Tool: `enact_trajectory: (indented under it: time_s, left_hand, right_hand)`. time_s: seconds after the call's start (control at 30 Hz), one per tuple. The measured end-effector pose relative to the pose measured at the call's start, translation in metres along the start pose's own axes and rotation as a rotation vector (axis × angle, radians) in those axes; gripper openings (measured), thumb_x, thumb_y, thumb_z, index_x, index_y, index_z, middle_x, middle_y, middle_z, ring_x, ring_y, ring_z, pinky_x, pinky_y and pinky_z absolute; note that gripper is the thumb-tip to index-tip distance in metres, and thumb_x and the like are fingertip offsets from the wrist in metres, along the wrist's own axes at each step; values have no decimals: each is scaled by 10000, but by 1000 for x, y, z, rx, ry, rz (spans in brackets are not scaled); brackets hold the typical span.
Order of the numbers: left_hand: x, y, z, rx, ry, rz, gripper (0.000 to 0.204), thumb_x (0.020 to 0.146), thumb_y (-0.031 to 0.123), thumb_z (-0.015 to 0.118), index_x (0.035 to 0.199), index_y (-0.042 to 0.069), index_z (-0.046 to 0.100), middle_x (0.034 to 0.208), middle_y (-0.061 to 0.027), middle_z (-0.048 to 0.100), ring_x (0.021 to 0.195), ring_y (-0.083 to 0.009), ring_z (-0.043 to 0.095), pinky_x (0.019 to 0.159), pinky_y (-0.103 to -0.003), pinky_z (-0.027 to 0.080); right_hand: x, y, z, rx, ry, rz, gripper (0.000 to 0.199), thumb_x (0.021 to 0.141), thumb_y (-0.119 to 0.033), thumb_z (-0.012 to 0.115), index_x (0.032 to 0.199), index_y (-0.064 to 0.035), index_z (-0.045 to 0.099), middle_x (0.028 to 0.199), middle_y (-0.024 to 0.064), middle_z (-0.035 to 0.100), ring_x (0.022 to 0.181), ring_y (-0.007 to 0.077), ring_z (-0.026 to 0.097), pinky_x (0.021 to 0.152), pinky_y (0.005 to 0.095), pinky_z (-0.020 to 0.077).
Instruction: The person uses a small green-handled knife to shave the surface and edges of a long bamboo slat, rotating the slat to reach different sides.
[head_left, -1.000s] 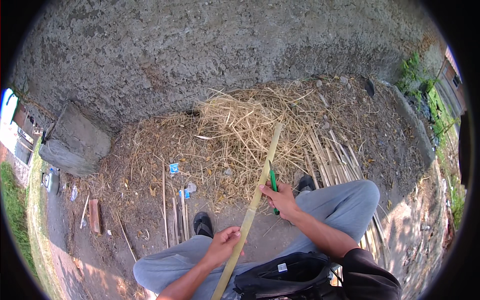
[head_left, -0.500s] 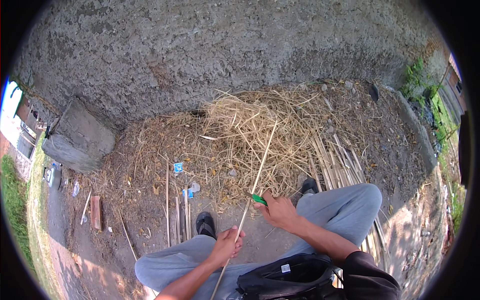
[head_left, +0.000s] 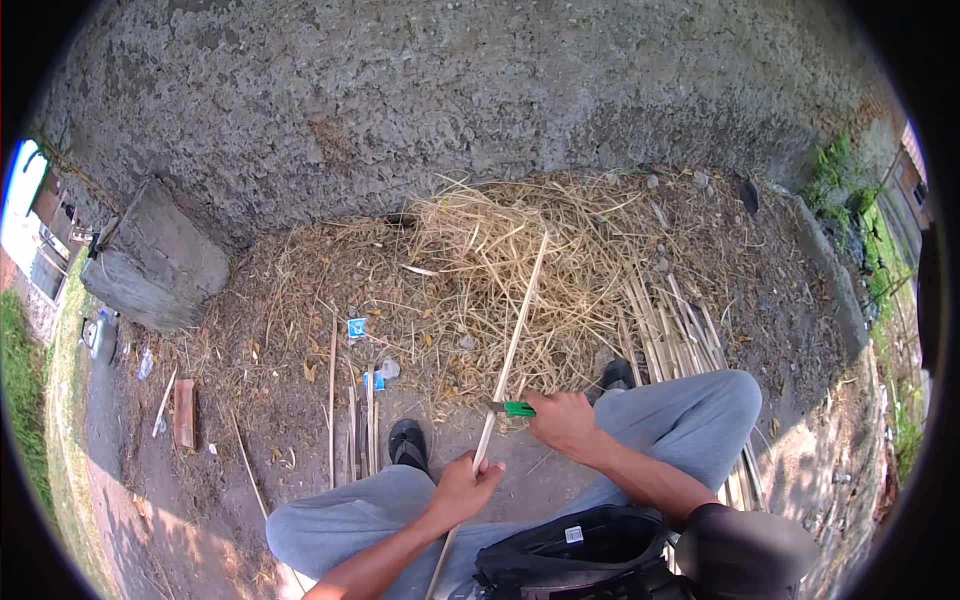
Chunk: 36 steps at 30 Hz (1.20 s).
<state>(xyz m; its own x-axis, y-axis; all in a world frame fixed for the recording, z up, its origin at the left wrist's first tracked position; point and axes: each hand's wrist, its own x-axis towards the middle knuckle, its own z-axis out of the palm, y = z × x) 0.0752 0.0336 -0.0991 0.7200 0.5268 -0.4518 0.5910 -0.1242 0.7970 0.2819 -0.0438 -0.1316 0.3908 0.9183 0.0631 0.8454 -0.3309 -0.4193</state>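
Observation:
A long, pale wooden strip, perhaps split bamboo, slants from my lap up toward the straw-coloured shavings. My left hand is closed around its lower part, between my knees. In my right hand is a knife with a green handle. Its blade lies across the strip, a little above my left hand; whether it bites into the wood is too small to tell. The heap of thin curled shavings spreads beyond the strip's far end.
Several cut strips lie by my right leg, and more thin strips by my left foot. A black bag rests at my lap. A rough wall rises behind the heap. At left are a concrete block and a brick.
The knife has turned to lie more level across the strip, and my right hand has shifted slightly right. The strip has rolled to show a broader face; my left hand keeps its hold.

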Motion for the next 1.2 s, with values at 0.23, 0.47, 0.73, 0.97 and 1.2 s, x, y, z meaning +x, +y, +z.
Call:
enact_trajectory:
  time_s: [0.23, 0.47, 0.73, 0.97, 1.2]
  left_hand:
    - [1, -10, 9, -267, 142, -70, 336, 991, 351, 534, 937, 19, 534, 661, -36, 529, 563, -125, 528, 513, -313, 437]
    - [0, 6, 7, -746, -24, -217, 212, 1042, 262, 459, 962, 66, 455, 695, -16, 469, 496, -106, 455, 439, -267, 398]
    - [-1, 16, 1, -855, -160, -312, 397, 1054, 434, 348, 949, 66, 453, 649, 4, 379, 465, -85, 336, 408, -261, 321]
    - [3, 22, 4, -891, -188, -366, 421, 1046, 474, 344, 895, 89, 420, 614, 21, 313, 445, -78, 279, 396, -259, 247]
    - [5, 26, -4, -911, -256, -356, 421, 1044, 478, 347, 882, 95, 408, 607, 21, 304, 434, -70, 265, 386, -262, 226]
  right_hand:
    - [1, -1, 0, 6, -8, 8, 119, 755, -153, 604, 854, -88, 621, 613, 190, 625, 585, 409, 637, 544, 526, 505]
    - [1, 1, 15, 113, 52, 6, 185, 819, -235, 647, 864, -70, 578, 649, 188, 634, 610, 428, 631, 552, 539, 491]
    - [1, -5, 13, 187, 140, 25, 187, 819, -253, 655, 809, -76, 594, 684, 160, 658, 592, 423, 621, 544, 535, 488]
    - [5, -2, 18, 105, 34, 112, 108, 793, -203, 625, 815, -102, 655, 655, 189, 647, 617, 413, 642, 588, 524, 518]
    - [8, -2, 14, 51, 39, 116, 105, 765, -161, 615, 832, -101, 670, 657, 204, 645, 622, 423, 643, 606, 529, 520]
